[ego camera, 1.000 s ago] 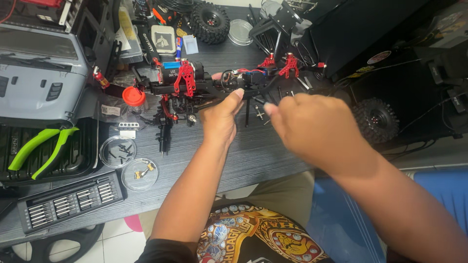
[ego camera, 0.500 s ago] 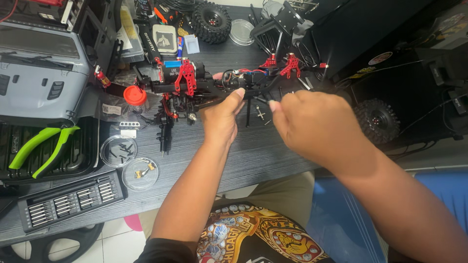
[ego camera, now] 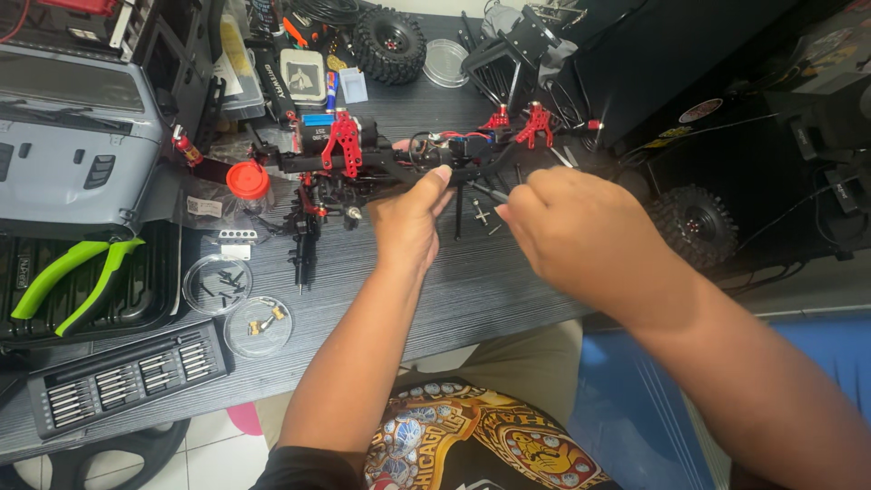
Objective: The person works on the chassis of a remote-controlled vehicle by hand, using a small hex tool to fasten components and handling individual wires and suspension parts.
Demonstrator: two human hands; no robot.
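A model car chassis with a black frame and red shock mounts lies across the dark wood-grain table. My left hand grips the middle of its frame, thumb on top. My right hand is just right of it, fingers pinched on a thin dark tool whose tip points at the chassis. A small cross-shaped metal part lies on the table between my hands.
A grey model car body sits at the far left above green-handled pliers in a black tray. Two clear round dishes of screws, a bit set, a red-capped bottle and knobby tyres surround the chassis.
My right hand has shifted slightly up and left toward the chassis. My left hand and the chassis have stayed put.
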